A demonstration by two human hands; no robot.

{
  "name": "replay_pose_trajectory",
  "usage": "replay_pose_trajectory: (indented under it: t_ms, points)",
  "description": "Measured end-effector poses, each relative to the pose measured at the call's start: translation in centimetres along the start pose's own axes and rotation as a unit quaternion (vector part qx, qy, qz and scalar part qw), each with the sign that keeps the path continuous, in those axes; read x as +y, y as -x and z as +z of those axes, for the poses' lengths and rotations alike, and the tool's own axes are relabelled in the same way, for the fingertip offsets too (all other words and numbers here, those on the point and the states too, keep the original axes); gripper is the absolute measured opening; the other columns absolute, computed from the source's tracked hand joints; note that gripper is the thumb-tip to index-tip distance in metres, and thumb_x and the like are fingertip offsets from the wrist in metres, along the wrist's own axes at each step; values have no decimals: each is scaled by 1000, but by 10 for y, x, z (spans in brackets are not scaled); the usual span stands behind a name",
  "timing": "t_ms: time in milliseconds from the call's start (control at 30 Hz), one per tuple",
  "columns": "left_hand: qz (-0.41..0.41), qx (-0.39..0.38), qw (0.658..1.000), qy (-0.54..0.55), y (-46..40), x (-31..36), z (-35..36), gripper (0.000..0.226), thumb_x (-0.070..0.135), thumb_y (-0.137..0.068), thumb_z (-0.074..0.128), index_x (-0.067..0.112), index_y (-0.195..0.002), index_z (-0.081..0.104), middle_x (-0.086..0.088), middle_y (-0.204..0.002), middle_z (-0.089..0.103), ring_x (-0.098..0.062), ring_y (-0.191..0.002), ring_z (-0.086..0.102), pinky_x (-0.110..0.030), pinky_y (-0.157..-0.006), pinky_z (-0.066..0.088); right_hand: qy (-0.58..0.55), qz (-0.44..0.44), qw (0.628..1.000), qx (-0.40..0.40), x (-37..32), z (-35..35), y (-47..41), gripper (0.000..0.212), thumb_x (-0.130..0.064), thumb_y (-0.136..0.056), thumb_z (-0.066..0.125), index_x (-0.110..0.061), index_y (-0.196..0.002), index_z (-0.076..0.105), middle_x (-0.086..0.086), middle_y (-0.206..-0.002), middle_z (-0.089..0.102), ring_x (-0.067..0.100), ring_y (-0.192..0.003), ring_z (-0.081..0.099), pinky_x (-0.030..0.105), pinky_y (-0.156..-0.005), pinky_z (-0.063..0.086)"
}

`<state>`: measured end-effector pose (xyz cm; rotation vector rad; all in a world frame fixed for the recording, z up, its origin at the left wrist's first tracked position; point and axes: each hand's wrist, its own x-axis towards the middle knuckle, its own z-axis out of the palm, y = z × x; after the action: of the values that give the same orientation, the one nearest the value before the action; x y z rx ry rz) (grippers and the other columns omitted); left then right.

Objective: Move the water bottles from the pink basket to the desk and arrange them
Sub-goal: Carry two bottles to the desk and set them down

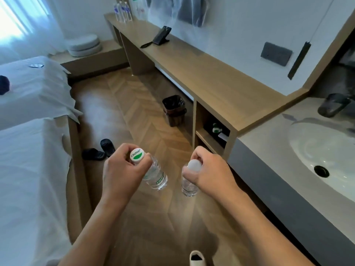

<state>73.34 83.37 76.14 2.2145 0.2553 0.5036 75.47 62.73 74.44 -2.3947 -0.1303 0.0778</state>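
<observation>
1. White bedding covers the bed along the left edge, with a pair of dark slippers on the herringbone wood floor just beside its frame.
2. Left hand: its fingers are closed round the neck of a clear plastic water bottle with a white-and-green printed cap, which hangs tilted above the floor, base pointing away to the right.
3. Right hand: curled shut under the plain white cap of a second clear plastic water bottle, which hangs nearly upright, well apart from the first.
4. Handling, as a judgement: both bottles look full, so moderately heavy for a neck hold; the thin ribbed walls would dent under a squeeze and smooth plastic can slip. The stiff neck ring below the cap is the sound place to hold, and setting each down flat on its base should keep it standing.
5. Long light-wood counter runs along the right wall; a dark phone stand sits on it, and three blue-labelled clear bottles stand grouped at the far end.
6. Pale stone washbasin fills the right edge. No pink basket is in view.
</observation>
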Motion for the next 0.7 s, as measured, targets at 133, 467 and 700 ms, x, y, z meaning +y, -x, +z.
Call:
replay_pose_trajectory:
  t_ms: [133,467,700]
  points:
    - [-21,11,999,21,-76,-26,3,13,25,-76,76,25,-75,63,9,-67,64,-9,-61,60,-33,-57,52,-2,-7,1000,9,-29,18,-74,29,-44,-70,69,-26,-77,48,-7,-69,58,11,-65,58,32,-57,52]
    - [-12,-15,998,56,-304,-110,-19,18,22,-71,78,28,-71,61,16,-67,64,-5,-60,59,-23,-57,45,25,-13,1000,6,-130,91,-277,25,-42,-70,70,-26,-75,52,-8,-67,60,6,-62,57,20,-51,42]
    - [23,2,999,45,-469,-141,-45,16,25,-71,77,26,-74,62,14,-68,65,-7,-64,62,-26,-57,49,-10,-32,999,32,-215,117,-420,22,-39,-72,70,-25,-77,54,-7,-68,62,8,-63,59,29,-53,49]
